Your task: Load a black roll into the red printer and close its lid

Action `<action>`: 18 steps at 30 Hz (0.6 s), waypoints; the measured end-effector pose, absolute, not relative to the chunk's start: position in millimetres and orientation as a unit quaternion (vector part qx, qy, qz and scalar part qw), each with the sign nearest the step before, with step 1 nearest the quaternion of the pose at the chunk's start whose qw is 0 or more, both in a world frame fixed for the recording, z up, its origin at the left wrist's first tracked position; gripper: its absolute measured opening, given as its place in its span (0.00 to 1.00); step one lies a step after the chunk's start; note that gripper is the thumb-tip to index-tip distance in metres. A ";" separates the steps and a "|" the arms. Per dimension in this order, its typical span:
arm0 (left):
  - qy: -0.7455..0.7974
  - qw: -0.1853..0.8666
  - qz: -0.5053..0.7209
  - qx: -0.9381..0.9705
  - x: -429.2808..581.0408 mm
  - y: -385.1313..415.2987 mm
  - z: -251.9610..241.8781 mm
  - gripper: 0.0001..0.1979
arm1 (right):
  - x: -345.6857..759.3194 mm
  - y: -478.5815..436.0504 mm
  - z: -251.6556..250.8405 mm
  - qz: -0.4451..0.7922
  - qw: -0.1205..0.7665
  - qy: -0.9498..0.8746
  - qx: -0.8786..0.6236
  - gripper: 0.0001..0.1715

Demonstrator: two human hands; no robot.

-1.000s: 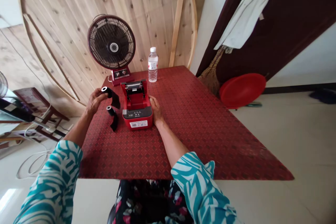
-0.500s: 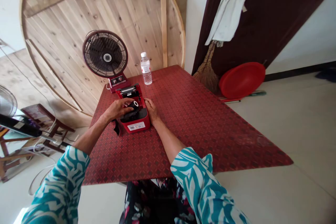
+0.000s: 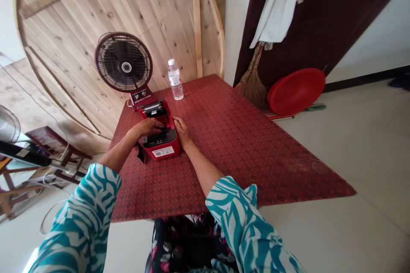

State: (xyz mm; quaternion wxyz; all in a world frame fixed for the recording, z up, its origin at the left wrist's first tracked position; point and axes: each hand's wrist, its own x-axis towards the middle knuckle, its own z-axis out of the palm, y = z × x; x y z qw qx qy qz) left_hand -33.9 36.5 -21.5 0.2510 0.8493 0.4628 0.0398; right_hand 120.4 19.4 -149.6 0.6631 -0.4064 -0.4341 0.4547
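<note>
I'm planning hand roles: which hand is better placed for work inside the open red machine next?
Likely the left hand: it reaches into the red machine from above, while the right hand rests against the machine's right side, perhaps steadying it. What the left holds is hidden.

one printer [image 3: 162,140], one bottle [image 3: 175,80], two fans [image 3: 124,64] (apparently)

2 teal-white patterned sleeves [image 3: 80,217]

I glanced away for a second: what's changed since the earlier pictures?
The left hand carried a black roll rightward from beside the red machine into its open body; the hand now covers it, so release can't be judged. The right hand stays against the machine's side; lid open, fan and bottle unmoved.
</note>
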 end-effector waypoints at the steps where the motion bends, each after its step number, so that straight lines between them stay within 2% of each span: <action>1: 0.464 0.261 0.067 0.844 -36.5 30.6 -19.7 0.08 | 120.5 19.0 -149.2 0.455 0.662 -0.434 -0.407 0.19; 5: 0.481 0.263 0.209 0.810 -52.2 -3.6 -21.8 0.16 | 120.0 17.9 -147.3 0.458 0.664 -0.428 -0.407 0.18; 9: 0.466 0.234 0.303 0.798 -62.6 -33.8 -39.0 0.15 | 119.3 17.1 -146.7 0.456 0.668 -0.426 -0.405 0.19; 18: 0.453 0.097 0.386 0.798 -62.5 -47.8 -73.8 0.13 | 120.7 33.4 -150.5 0.446 0.683 -0.426 -0.392 0.27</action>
